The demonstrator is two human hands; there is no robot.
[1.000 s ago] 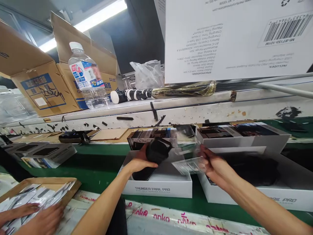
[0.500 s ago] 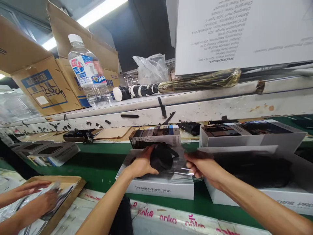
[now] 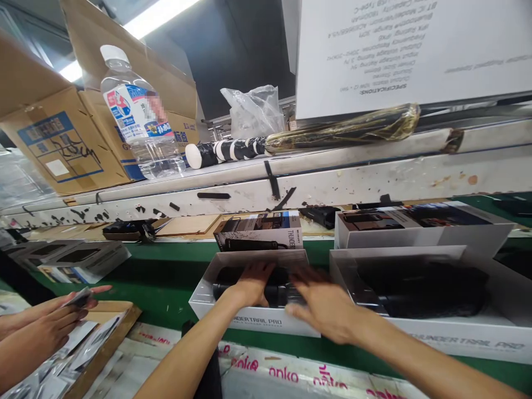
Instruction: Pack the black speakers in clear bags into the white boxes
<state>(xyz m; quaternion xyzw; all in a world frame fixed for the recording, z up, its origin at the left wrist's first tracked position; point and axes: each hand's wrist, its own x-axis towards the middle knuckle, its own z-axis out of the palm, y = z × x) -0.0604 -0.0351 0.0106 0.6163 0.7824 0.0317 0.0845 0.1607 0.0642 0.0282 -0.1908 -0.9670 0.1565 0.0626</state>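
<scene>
A black cylindrical speaker [image 3: 228, 282] in a plastic bag lies lengthwise in an open white box [image 3: 257, 324] printed with THUNDERTRAIL PRO. From above, my left hand [image 3: 252, 284] grips the speaker's middle, thumb at the front and fingers over the top. My right hand [image 3: 319, 296] reaches over the box's right end. Its fingers are spread and touch the clear bag at the speaker's end; part of that end is hidden beneath them.
To the right, another white box [image 3: 415, 327] holds a larger black bagged item [image 3: 432, 285]. Printed boxes [image 3: 260, 230] stand behind on the green belt [image 3: 162, 277]. A co-worker's hands [image 3: 54, 318] hold a small packet over a cardboard tray [image 3: 106, 349]. Above runs a shelf with a bottle [image 3: 137, 122].
The speaker's raised end has gone down into the box. My right hand has let go of the stretched plastic and moved left onto the bagged end. The co-worker's hands have risen slightly.
</scene>
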